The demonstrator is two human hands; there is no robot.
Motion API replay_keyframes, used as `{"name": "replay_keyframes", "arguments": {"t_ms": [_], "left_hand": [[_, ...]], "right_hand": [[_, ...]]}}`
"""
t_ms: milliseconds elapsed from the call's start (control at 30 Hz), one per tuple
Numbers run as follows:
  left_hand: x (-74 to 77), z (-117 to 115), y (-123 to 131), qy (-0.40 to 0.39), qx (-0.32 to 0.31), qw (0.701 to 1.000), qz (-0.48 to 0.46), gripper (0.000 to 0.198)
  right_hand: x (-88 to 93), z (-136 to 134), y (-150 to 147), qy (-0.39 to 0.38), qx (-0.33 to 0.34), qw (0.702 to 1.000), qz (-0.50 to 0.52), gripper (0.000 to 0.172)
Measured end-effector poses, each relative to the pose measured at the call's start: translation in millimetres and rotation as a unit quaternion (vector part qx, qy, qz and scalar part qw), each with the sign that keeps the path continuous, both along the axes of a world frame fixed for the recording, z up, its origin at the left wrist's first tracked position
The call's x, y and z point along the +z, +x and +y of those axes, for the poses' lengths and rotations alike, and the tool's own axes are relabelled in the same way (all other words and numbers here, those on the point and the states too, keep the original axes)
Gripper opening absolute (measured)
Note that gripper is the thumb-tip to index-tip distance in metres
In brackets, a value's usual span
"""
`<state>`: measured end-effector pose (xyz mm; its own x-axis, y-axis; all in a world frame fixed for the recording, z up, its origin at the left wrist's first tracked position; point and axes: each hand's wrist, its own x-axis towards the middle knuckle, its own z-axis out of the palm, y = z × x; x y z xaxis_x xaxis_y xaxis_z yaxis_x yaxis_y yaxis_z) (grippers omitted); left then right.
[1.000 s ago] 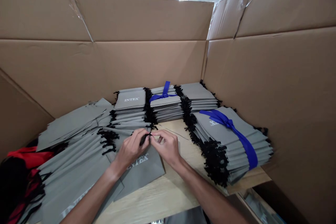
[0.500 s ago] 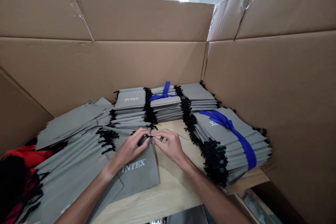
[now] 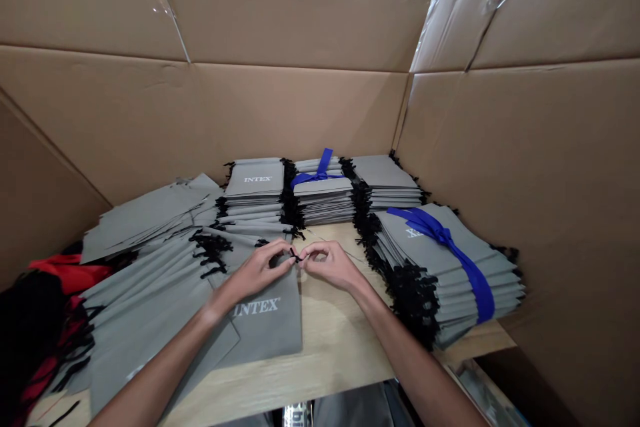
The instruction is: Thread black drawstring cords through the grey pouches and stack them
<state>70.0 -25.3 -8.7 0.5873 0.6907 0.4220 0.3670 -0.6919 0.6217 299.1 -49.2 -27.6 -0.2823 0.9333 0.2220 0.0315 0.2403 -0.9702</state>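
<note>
Both my hands meet at the upper right corner of a grey drawstring bag (image 3: 270,330) printed INTEX, which lies flat on the wooden table. My left hand (image 3: 265,265) pinches a short black cord (image 3: 295,255) between thumb and fingertips. Pressed close on the other side, my right hand (image 3: 330,264) pinches the same cord. A small loop or knot shows between the fingertips; its exact form is too small to tell. Under my left forearm, more grey bags (image 3: 160,307) are fanned out, their black cord ends (image 3: 210,250) bunched near my left wrist.
Stacks of grey bags (image 3: 257,187) stand along the back. A blue ribbon (image 3: 443,235) ties the bundle (image 3: 480,260) on the right. Cardboard walls (image 3: 300,107) enclose the table (image 3: 340,347) at the back and sides. Red and black material (image 3: 65,273) lies far left.
The black cord between my fingertips shows more clearly now, as a small loop or knot. Both hands stay pinched together at the bag's corner. The view has shifted slightly.
</note>
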Motion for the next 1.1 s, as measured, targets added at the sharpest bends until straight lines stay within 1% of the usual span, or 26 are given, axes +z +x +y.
{"name": "replay_keyframes", "arguments": {"t_ms": [100,200,333,400,533,667,833,933,1100], "left_hand": [[-0.2,-1,0,-0.03,0.008,0.999,-0.012,0.02],[-4.8,-1,1,-0.038,0.033,0.998,-0.049,0.018],[-15.3,-2,3,-0.012,0.093,0.984,-0.154,0.017],[-18.3,-3,4,0.008,0.092,0.981,-0.171,0.016],[-18.5,-5,0,0.05,0.065,0.984,-0.158,0.016],[-18.0,-5,-5,0.044,0.058,0.987,-0.146,0.021],[-14.3,-5,-4,0.057,0.046,0.991,-0.115,0.023],[-11.1,-4,0,0.081,0.041,0.992,-0.089,0.022],[-11.1,-4,1,0.134,0.038,0.99,-0.026,0.016]], "right_hand": [[-0.7,0,0,-0.017,0.005,1.0,0.006,0.009],[-4.2,0,-5,-0.018,-0.023,0.999,0.022,0.009],[-8.7,-1,-13,-0.002,-0.072,0.997,0.036,0.012],[-9.0,-2,-15,0.008,-0.091,0.995,0.037,0.014],[-7.5,-4,-16,0.017,-0.1,0.994,0.034,0.015],[-6.2,-6,-16,0.026,-0.104,0.994,0.024,0.019],[-3.7,-7,-14,0.049,-0.122,0.991,-0.026,0.02],[-3.3,-6,-13,0.061,-0.134,0.988,-0.052,0.021],[-5.8,-5,-15,0.09,-0.146,0.984,-0.041,0.017]]}}
